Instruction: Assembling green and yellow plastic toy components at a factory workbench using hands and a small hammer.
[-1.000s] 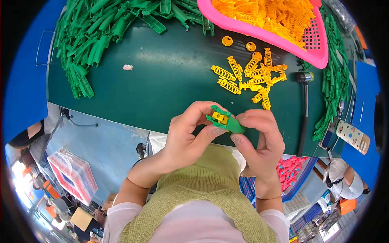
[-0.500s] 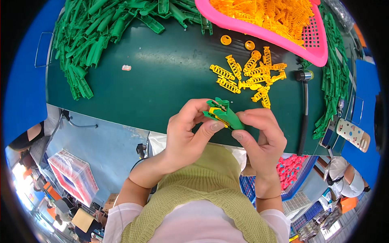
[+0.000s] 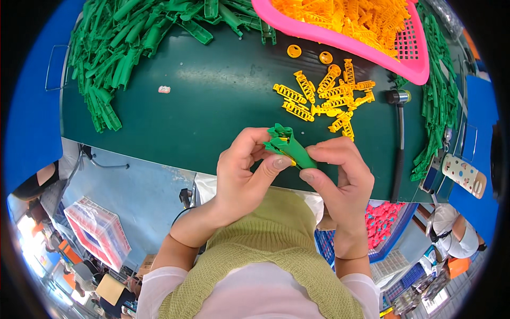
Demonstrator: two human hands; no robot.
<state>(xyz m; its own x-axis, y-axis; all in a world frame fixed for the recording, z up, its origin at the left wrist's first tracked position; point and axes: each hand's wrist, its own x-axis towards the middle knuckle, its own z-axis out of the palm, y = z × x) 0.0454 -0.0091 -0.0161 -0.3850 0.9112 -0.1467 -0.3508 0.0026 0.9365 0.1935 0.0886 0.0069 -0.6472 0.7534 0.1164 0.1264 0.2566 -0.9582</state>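
From the head view, the left hand point(image 3: 241, 173) and the right hand point(image 3: 337, 173) meet over the near edge of the dark green bench point(image 3: 212, 106), both curled closed around one green plastic piece point(image 3: 289, 149); the left thumb presses along its near side with the fingers wrapped behind, and the right thumb and forefinger pinch its right end; a sliver of yellow shows at the piece's near edge, too hidden to tell what it is; the piece is held just above the bench, tilted, its frilled end pointing far and left.

Far and right of the hands, well apart from them, a loose scatter of yellow ribbed parts point(image 3: 326, 98) lies on the bench, with two small yellow discs point(image 3: 309, 54) just beyond; a pink basket point(image 3: 372, 45) heaped with more orange-yellow parts sits at the far right; a large heap of green pieces point(image 3: 127, 42) covers the far left corner, and another strip of green pieces point(image 3: 438, 101) runs along the right edge; a black-handled mallet point(image 3: 398, 138) lies right of the yellow scatter, its handle pointing near; a small pale scrap point(image 3: 164, 89) rests alone on the left part of the bench.
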